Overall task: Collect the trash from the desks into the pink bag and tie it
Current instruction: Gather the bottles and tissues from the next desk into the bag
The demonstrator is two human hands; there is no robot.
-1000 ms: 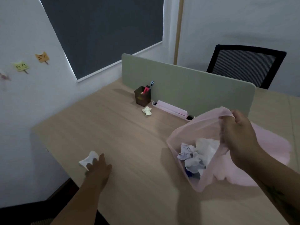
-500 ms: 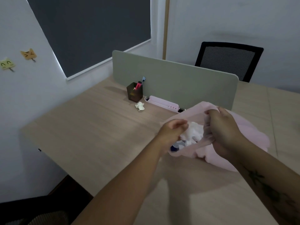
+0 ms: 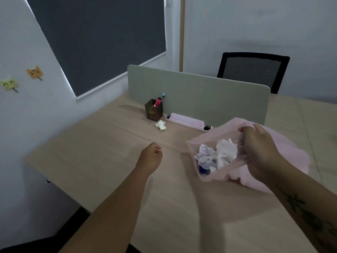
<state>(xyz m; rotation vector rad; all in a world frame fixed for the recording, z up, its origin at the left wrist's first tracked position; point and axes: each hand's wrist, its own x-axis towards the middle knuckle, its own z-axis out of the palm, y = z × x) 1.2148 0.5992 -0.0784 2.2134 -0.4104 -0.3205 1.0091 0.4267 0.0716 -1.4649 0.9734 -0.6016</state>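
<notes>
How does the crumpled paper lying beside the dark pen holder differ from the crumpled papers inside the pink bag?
The small crumpled cream-white paper lies alone on the light wooden desk, not yet collected. The crumpled white and bluish papers lie heaped together inside the thin pink plastic bag. The lone paper looks smaller than the heap, and its colour is warmer. Both are crumpled paper trash.

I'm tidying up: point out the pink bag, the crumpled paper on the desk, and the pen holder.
pink bag [image 3: 222, 132], head view, upper wall.
crumpled paper [image 3: 160, 124], head view, middle.
pen holder [image 3: 154, 111], head view, front face.
</notes>
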